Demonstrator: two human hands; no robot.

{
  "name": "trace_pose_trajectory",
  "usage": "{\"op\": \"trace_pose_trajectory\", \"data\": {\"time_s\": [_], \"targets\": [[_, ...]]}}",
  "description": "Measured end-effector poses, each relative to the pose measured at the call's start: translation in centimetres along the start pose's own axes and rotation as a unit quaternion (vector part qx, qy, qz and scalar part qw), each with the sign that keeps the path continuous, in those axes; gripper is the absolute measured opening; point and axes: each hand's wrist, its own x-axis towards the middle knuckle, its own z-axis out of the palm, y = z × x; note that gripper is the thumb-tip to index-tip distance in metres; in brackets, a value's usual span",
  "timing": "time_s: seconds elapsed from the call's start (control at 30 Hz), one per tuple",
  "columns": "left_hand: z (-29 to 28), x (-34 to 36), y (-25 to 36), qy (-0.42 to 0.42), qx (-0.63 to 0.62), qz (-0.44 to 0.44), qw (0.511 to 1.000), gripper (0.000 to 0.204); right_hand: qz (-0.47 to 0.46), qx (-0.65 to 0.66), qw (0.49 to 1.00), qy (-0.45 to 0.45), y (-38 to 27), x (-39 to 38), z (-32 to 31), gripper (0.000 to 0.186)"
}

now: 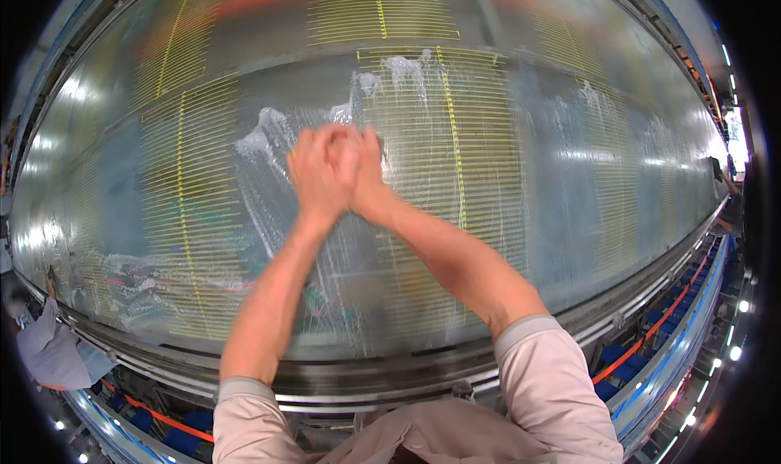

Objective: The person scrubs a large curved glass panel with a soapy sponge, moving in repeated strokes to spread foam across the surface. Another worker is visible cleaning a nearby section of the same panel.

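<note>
My left hand (315, 175) and my right hand (368, 175) are together over a wet, glossy table surface (281, 73), fingers curled and overlapping. Both arms reach straight out from the lower edge. Whatever the fingers grip, if anything, is hidden beneath them, and the hands are slightly blurred. White suds (265, 129) lie just left of the hands, with streaks running down toward me. More white foam (404, 70) sits beyond the hands to the right. Under the wet surface show grids of thin yellow lines (480, 138), with yellow scale strips running through them.
A metal rail (342, 387) runs along the table's near edge. At the left edge a person in a grey sleeve (55, 346) reaches onto the surface; another person's arm (726, 183) shows at the far right. Orange strips (626, 362) and blue parts lie below the edge.
</note>
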Motion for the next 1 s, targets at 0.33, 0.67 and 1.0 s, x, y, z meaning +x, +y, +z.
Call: {"op": "trace_pose_trajectory", "data": {"time_s": [0.33, 0.67, 1.0], "targets": [[1.9, 6.7, -1.6, -0.002, 0.006, 0.003, 1.000, 0.028, 0.025, -0.040, 0.999, 0.023, 3.0, 6.4, 2.2, 0.015], [0.7, -22.5, 13.9, -0.120, 0.018, -0.010, 0.993, 0.038, 0.086, 0.089, 0.992, 0.002, -3.2, -23.7, -12.4, 0.018], [5.3, -18.7, 16.5, -0.115, -0.018, 0.047, 0.992, 0.031, 0.209, 0.106, 0.964, -0.126, 2.5, -27.1, -10.6, 0.049]]}}
